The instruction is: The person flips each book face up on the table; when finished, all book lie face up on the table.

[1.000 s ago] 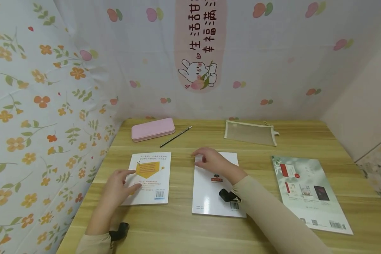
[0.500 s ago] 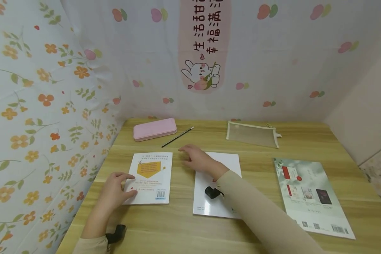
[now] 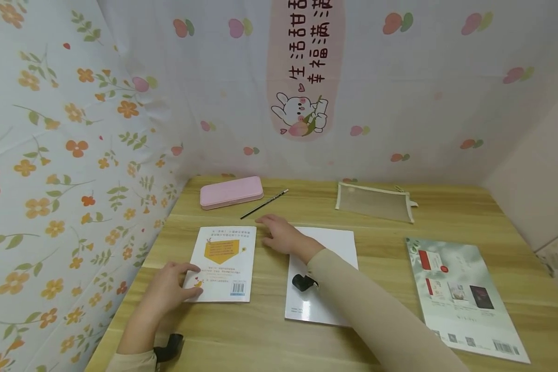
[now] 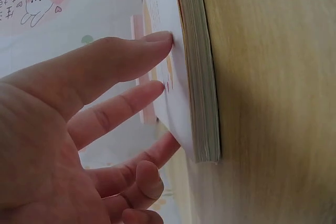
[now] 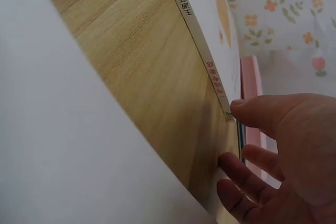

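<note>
A white book [image 3: 230, 258] with a yellow hexagonal patch lies flat on the table; in the left wrist view its page edge [image 4: 202, 77] shows. My left hand [image 3: 169, 289] is at its lower left side, with thumb and index fingertips at the cover; contact is hard to tell. My right hand [image 3: 283, 237] reaches over the middle book toward the white book's far right corner. In the right wrist view the right hand [image 5: 294, 150] has its thumb by the end of the printed spine [image 5: 202, 51], other fingers spread below. Neither hand grips anything.
A second white book [image 3: 330, 243] lies under my right forearm. A green-grey magazine [image 3: 465, 299] is at the right. Along the back are a pink pencil case [image 3: 231, 192], a pencil [image 3: 264, 204] and a mesh zip pouch [image 3: 374, 202]. Floral cloth hangs behind and left.
My right hand has moved left from above the middle book to the white book's far right corner. My left hand has slid slightly toward me along the book's left side.
</note>
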The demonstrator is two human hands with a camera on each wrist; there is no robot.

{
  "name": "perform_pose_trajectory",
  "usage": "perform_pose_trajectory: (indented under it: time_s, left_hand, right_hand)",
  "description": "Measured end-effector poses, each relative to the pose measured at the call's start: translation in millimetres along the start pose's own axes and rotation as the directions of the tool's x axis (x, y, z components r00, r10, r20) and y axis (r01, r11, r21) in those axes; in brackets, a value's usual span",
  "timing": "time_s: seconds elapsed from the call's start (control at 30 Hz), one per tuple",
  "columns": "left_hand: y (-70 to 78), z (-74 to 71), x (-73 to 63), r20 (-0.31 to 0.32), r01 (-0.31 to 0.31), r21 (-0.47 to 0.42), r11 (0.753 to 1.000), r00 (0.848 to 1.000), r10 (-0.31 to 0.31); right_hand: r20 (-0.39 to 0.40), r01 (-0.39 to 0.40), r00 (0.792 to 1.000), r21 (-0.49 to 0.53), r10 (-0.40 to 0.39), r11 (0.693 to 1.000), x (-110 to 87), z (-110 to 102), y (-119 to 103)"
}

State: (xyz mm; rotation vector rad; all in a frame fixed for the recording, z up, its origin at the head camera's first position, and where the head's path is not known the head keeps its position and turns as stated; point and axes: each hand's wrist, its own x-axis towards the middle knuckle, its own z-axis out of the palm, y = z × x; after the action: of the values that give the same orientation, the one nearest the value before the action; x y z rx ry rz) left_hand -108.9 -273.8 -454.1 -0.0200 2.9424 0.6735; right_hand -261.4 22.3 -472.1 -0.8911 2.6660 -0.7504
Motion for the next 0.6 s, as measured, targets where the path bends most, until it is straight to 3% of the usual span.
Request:
perform_pose_trajectory:
  time_s: [0.17, 0.33, 0.6]
  left_hand:
    - [-2.4, 1.5, 1.2, 0.002, 0.003, -0.009, 1.000, 1.000, -0.003]
    - [-5.9, 1.3, 2.3, 0.014, 0.000, -0.033, 0.999, 1.000, 0.000]
    - [-10.2, -1.5, 2.8, 0.045, -0.016, -0.058, 0.998, 0.999, 0.018]
  right_hand:
    - [0.018, 0.019, 1.000, -0.020, -0.019, 1.000, 4.3, 3.9, 2.4]
    - [0.044, 0.095, 0.995, -0.071, -0.092, 0.993, 9.2, 6.3, 3.4]
    - [0.061, 0.117, 0.992, -0.041, -0.114, 0.992, 13.3, 9.5, -0.1]
